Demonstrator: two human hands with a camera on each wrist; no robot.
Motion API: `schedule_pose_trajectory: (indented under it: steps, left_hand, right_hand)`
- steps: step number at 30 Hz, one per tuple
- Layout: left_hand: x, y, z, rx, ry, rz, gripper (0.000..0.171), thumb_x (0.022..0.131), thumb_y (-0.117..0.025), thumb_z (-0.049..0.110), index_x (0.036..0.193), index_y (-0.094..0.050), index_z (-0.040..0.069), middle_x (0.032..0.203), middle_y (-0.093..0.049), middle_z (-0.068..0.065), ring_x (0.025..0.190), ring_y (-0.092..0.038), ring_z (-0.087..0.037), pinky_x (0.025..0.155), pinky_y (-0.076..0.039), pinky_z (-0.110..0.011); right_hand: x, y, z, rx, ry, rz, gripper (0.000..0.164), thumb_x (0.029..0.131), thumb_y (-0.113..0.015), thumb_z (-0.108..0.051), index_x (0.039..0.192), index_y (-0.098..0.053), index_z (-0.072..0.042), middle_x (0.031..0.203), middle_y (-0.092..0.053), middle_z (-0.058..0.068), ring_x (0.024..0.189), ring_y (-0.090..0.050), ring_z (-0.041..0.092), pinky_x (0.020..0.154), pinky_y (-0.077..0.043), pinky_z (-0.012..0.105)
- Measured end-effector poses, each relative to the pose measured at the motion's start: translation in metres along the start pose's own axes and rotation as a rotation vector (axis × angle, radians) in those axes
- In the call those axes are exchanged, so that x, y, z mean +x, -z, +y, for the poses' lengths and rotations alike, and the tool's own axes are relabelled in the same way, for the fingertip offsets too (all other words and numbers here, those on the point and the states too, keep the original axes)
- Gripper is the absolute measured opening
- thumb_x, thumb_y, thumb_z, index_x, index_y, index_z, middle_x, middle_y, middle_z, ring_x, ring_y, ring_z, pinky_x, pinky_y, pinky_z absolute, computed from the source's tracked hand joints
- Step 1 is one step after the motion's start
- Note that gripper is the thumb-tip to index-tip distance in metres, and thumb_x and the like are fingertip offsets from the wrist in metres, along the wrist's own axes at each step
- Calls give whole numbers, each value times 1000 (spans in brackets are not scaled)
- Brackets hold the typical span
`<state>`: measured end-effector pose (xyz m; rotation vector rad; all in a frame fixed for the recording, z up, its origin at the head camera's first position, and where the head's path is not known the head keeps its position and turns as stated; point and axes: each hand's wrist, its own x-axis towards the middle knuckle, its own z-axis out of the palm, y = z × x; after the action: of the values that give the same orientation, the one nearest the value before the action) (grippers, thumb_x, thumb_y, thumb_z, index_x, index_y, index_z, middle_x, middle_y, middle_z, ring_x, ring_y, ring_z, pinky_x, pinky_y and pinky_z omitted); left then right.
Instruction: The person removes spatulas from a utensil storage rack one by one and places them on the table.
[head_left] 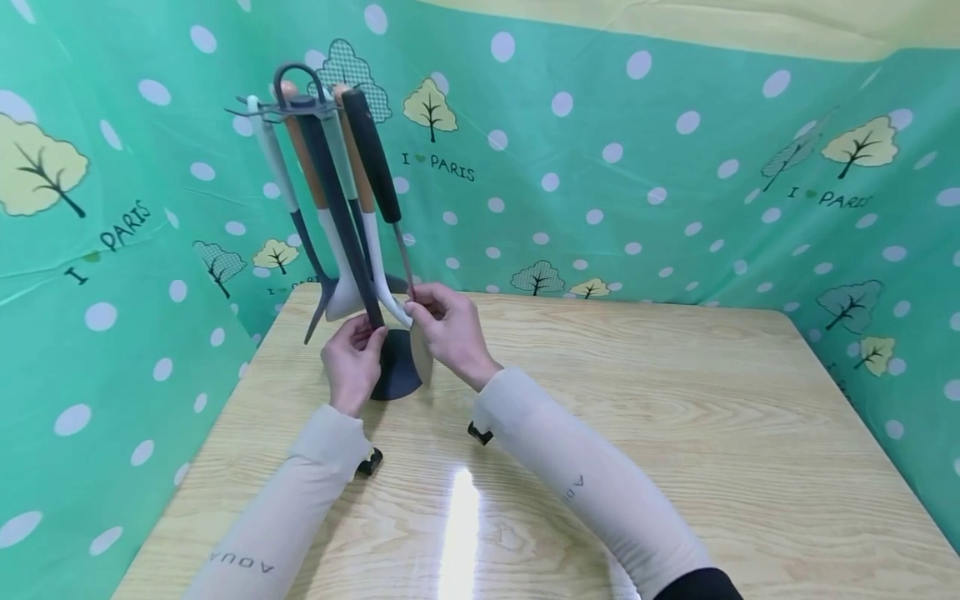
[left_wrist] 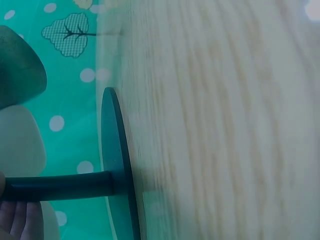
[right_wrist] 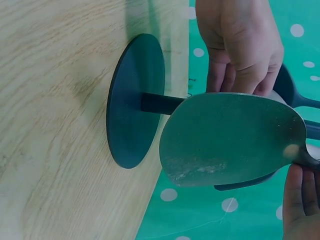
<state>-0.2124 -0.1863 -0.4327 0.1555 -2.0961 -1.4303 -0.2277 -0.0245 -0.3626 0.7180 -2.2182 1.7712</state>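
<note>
I can count 1 left hand point(head_left: 351, 367) and 1 right hand point(head_left: 456, 335), in 2 sleeves point(head_left: 592, 467), at 1 rack point(head_left: 396, 373) on the far left of 1 table point(head_left: 675, 400). 5 utensils point(head_left: 376, 250) show there: 2 with orange handles point(head_left: 306, 162), 2 with pale handles point(head_left: 274, 157), 1 black-handled turner point(head_left: 372, 158).

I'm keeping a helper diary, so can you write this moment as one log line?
left hand: grips utensil stand by pole | right hand: holds metal turner by shaft | base: on table | other utensils: hang from stand
</note>
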Motion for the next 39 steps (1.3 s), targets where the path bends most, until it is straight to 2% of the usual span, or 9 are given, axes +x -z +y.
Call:
schedule_pose_trajectory:
  steps: [9, 13, 39]
  left_hand:
    - [-4, -4, 0, -42, -23, 2, 18, 86, -71, 9, 101, -69, -1, 94, -70, -14, 81, -68, -22, 71, -52, -14]
    - [-6, -5, 1, -50, -27, 3, 18, 86, -72, 9, 101, -69, -1, 93, -70, -14, 80, -68, -22, 71, -52, -13]
    - [-16, -15, 6, -72, -51, -24, 18, 84, -73, 8, 99, -70, -1, 92, -70, -15, 79, -68, -23, 71, -52, -13]
  right_hand:
    - [-5, 9, 1, 22, -11, 12, 14, 92, -65, -16, 103, -70, -8, 91, -68, 4, 79, -62, 13, 73, -54, 26]
    - [-7, 12, 0, 13, -16, 9, 14, 92, -65, -16, 103, -70, -8, 92, -67, 3, 80, -62, 12, 74, -54, 24]
    - [-19, 25, 2, 17, -9, 32, 15, 92, -66, -16, 105, -70, -10, 91, -67, -2, 79, -63, 10, 72, -54, 26]
